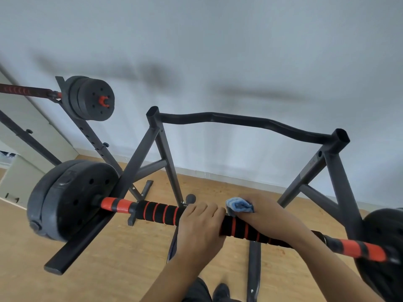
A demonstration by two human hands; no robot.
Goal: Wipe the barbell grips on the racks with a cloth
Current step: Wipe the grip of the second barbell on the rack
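A barbell lies across the near rack, its grip [159, 212] black foam with red rings. My left hand [200, 223] is wrapped over the middle of the bar. Right beside it, my right hand [259, 211] holds a bunched blue cloth [238, 205] against the grip and curls round the bar. Black weight plates sit at both ends, the left plate [69, 199] large and near, the right plate [383, 253] partly cut off. A second barbell [24, 90] with red grip rests on a rack at the far left.
The grey steel rack [159, 149] stands in front of me with a wavy black top bar [239, 122]. Its feet spread over the wooden floor [122, 258]. A white wall [218, 51] is behind. My shoe [221, 292] shows at the bottom.
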